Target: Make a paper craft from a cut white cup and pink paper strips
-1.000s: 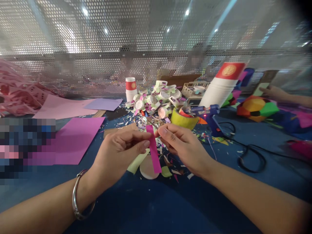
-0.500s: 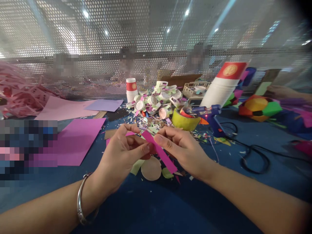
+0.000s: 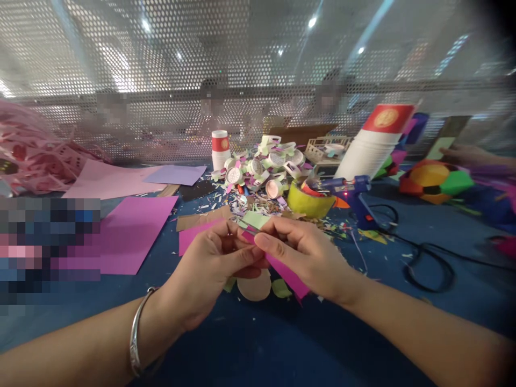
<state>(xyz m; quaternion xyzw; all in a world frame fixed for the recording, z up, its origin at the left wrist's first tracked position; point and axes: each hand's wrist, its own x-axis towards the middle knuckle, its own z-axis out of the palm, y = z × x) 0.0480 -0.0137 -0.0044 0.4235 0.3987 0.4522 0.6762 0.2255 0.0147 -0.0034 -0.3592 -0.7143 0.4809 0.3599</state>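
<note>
Both my hands meet over the blue table [image 3: 258, 344] and pinch one magenta paper strip [image 3: 288, 273]. My left hand [image 3: 209, 269], with a silver bracelet on its wrist, grips the strip's upper end between thumb and fingers. My right hand [image 3: 306, 255] holds it from the other side, and the strip slants down to the right under that hand. A small light green paper piece [image 3: 255, 219] shows just above the fingers. A round beige paper disc [image 3: 255, 287] lies on the table beneath the hands.
Magenta paper sheets [image 3: 129, 231] lie at left. Behind are paper scraps, a pile of small round pieces [image 3: 262, 166], a yellow tape roll [image 3: 308, 201], a blue glue gun [image 3: 350, 193] with its black cord [image 3: 427, 263], stacked paper cups [image 3: 371, 142]. Another person's hand [image 3: 463, 156] is far right.
The strip went from hanging nearly upright to slanting down to the right. Both hands closed in together around its upper end and moved slightly lower.
</note>
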